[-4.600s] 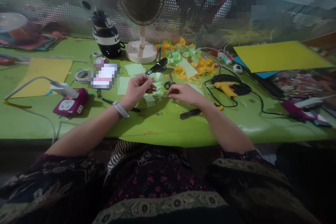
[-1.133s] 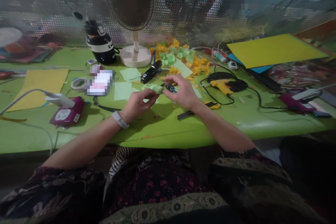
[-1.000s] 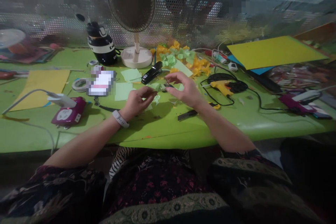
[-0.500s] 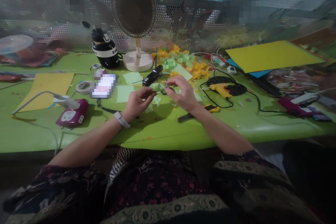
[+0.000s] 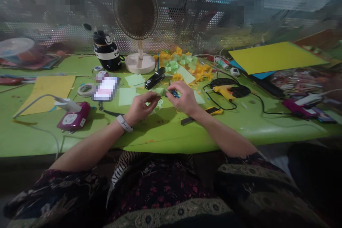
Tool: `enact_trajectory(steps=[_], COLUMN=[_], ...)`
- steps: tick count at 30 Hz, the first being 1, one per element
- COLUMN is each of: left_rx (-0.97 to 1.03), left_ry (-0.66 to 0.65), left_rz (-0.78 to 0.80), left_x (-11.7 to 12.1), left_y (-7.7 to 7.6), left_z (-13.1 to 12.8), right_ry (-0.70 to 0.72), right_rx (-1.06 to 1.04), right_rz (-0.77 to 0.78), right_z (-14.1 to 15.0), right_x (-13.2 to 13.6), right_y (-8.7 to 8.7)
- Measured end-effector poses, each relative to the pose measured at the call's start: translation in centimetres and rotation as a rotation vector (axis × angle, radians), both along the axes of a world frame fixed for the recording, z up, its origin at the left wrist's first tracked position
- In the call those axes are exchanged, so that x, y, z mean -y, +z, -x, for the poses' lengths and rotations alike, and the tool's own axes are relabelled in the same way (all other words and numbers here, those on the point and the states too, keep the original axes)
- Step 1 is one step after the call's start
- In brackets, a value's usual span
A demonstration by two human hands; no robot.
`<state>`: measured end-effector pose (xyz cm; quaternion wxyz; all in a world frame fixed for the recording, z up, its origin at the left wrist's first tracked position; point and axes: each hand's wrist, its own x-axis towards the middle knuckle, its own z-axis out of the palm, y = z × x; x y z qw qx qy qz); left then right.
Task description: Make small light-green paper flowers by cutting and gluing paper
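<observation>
My left hand (image 5: 143, 106) is closed, thumb and fingers pinching a small folded piece of light green paper (image 5: 161, 91). Close beside it on the right, my right hand (image 5: 184, 97) curls round what looks like a small pair of scissors (image 5: 175, 93). Only a dark tip and a blue-patterned part of them show; the fingers hide the rest. Light green paper scraps lie under and between the hands. Just behind them is a black stapler (image 5: 155, 78), with light green paper squares (image 5: 127, 96) to its left. A yellow-and-black utility knife (image 5: 213, 110) rests beneath my right wrist.
Yellow and green paper pieces (image 5: 187, 65) are heaped behind the stapler, beside a fan (image 5: 140, 63). A black bottle (image 5: 108, 55), a phone (image 5: 106, 88) and tape (image 5: 86, 89) stand or lie leftward. To the right are a yellow glue gun (image 5: 224, 92) with its cord and yellow sheets (image 5: 278, 57).
The green paper has come up between my hands and shows more clearly. My right hand has turned slightly and shifted down, showing the blue-patterned part. Both forearms stay nearly where they were.
</observation>
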<state>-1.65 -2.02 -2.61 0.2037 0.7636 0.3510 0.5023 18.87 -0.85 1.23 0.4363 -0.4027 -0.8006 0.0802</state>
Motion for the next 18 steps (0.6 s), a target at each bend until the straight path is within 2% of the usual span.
enact_trajectory(steps=[13,18], left_rx=[-0.017,-0.014], left_ry=[0.01,0.005], left_rz=[-0.06,-0.063], left_x=[0.14,0.03], left_y=[0.38,0.28], left_z=[-0.1,0.02], right_ry=[0.009,0.041], right_rx=[-0.005,-0.053], right_rz=[0.012,0.051], right_z=[0.02,-0.24], right_x=[0.12,0.34], right_y=[0.03,0.53])
